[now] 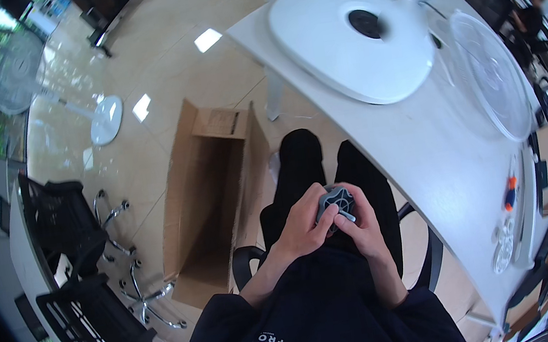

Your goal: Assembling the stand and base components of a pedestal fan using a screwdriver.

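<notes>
Above my lap, both hands are closed around a small dark grey rounded part [337, 198] with pale lines across its face. My left hand [304, 228] grips it from the left, its thumb pressed on the front. From the right, my right hand [365, 222] wraps round it, the thumb also at its lower front. A short pale piece shows by the right thumb; whether it belongs to the part, I cannot tell. The fingers hide the part's sides and underside.
A white table [419, 172] stands at my right. On it lie a large white rounded base [340, 44], a round fan grille [493, 76] and an orange-and-blue tool [511, 194]. An open cardboard box [212, 200], black office chairs [66, 219] and a standing fan [107, 120] are at left.
</notes>
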